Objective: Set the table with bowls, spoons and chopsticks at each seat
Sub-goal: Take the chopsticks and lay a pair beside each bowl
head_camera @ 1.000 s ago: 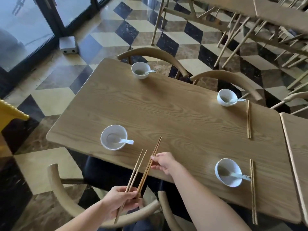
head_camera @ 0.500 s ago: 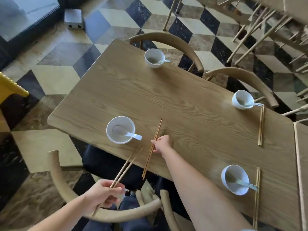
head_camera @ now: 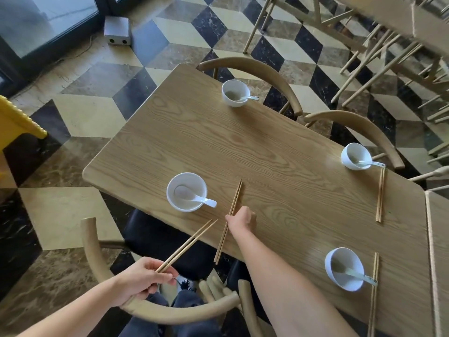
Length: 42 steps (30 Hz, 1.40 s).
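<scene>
table centre clear, bowls edging

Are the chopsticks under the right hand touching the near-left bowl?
Apart. The head view shows bare tabletop between the near-left bowl and the chopsticks pinned by the right hand; even the spoon handle stops short.

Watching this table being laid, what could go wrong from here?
1. The chopsticks under the right hand lie beside the near-left bowl, and their near ends stick out past the table edge; a nudge might tip that pair onto the floor.
2. The left hand pinches a second pair near one end only, so it could slip or split apart.
3. The far-left bowl has no chopsticks and could be missed.
</scene>
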Tool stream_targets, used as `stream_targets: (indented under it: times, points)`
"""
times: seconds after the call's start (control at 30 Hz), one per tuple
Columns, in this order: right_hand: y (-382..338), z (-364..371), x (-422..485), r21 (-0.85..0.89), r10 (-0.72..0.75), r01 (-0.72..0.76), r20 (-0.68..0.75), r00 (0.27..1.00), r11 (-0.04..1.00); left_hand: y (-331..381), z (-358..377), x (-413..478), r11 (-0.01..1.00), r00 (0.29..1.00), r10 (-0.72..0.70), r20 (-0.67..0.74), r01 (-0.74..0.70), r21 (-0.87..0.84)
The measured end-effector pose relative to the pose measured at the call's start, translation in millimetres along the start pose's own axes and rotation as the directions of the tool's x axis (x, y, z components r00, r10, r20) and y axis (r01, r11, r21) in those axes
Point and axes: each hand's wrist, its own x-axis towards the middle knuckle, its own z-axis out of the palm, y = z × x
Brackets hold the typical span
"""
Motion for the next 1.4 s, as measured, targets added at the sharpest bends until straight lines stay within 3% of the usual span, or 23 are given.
stream_targets:
  times: [0.23, 0.47, 0.87, 1.4]
  points:
    - [-0.8, 10.0, -6.1, -0.023, -0.019, 0.019, 0.000, 1.000, 1.000, -0.8, -3.2, -8.8, 0.999, 0.995, -0.024, 0.092, 0.028, -0.045]
    - [-7.4, 14.4, -14.3, -0.013, -0.012, 0.012, 0.017, 1.000, 1.000, 3.5, -11.0, -17.0, 0.961, 0.994, 0.018, 0.104, 0.012, -0.278]
    - [-20.0, 21.3, -26.2, -0.065, -0.043, 0.044, 0.020, 0.999, 0.997, -3.2, -25.0, -25.0, 0.955, 0.990, 0.078, 0.115, -0.041, -0.292]
    - [-19.9, 24.4, -31.0, -0.056, -0.043, 0.042, -0.017, 0.999, 0.998, -8.4, -35.7, -27.8, 0.937, 0.996, 0.056, 0.068, -0.029, -0.348]
